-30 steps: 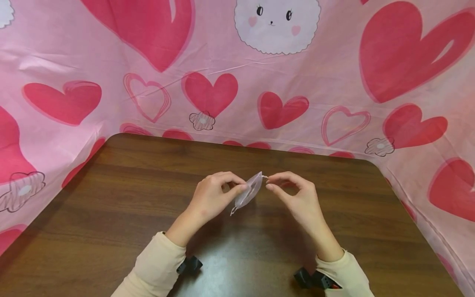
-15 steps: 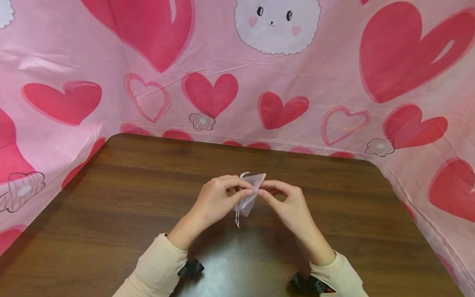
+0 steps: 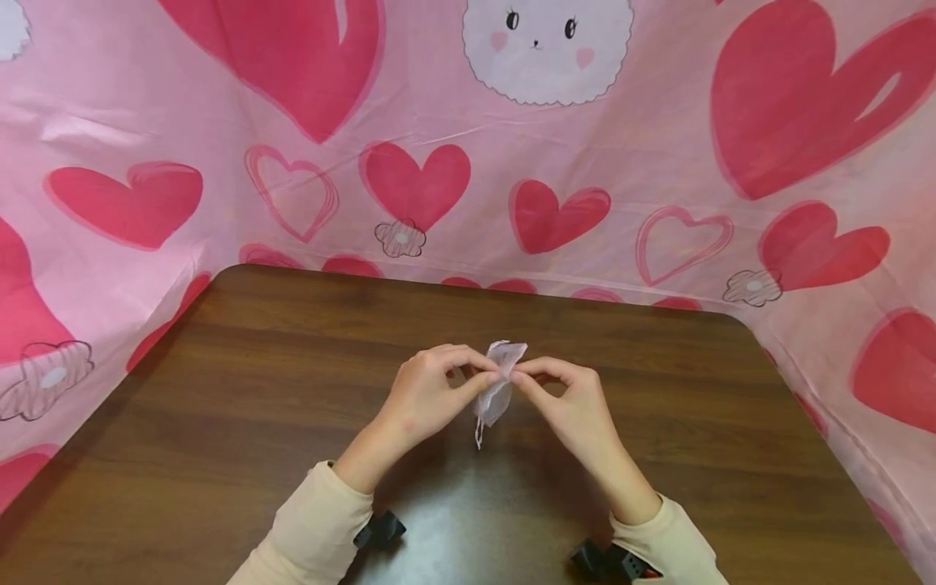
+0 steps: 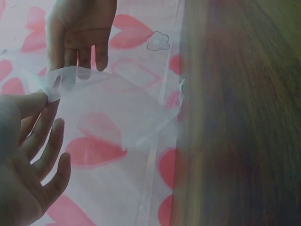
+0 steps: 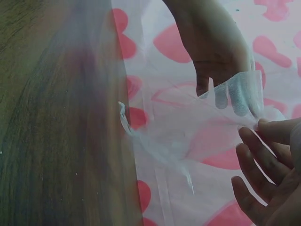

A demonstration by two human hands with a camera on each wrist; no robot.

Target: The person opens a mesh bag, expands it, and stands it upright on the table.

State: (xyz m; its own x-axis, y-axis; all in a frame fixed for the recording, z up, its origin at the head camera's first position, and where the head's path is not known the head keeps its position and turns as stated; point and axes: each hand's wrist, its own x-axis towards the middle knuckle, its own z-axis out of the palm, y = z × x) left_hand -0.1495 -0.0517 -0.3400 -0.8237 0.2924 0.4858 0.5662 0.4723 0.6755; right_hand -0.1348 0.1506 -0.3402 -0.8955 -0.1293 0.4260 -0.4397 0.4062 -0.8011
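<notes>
A small sheer white organza drawstring pouch (image 3: 496, 400) is held up above the table between both hands. My left hand (image 3: 431, 388) pinches it between thumb and forefinger from the left. From the right, the thumb and forefinger of my right hand (image 3: 569, 398) pinch its edge, close to the left fingertips. Thin white drawstrings (image 3: 478, 433) dangle from its near side in the head view. In the right wrist view the gathered mouth (image 5: 157, 148) points away from the fingers, and the other hand's fingers show through the fabric. The pouch looks flat.
A dark brown wooden table (image 3: 292, 325) with rounded far corners lies under the hands. Pink cloth (image 3: 409, 106) printed with red hearts surrounds it at the back and sides. Black cameras (image 3: 380, 530) are strapped at both sleeves' cuffs.
The pouch has been turned round, its strings now on the near left side. My right hand has shifted left, from the string end onto the fabric. The left hand has barely moved.
</notes>
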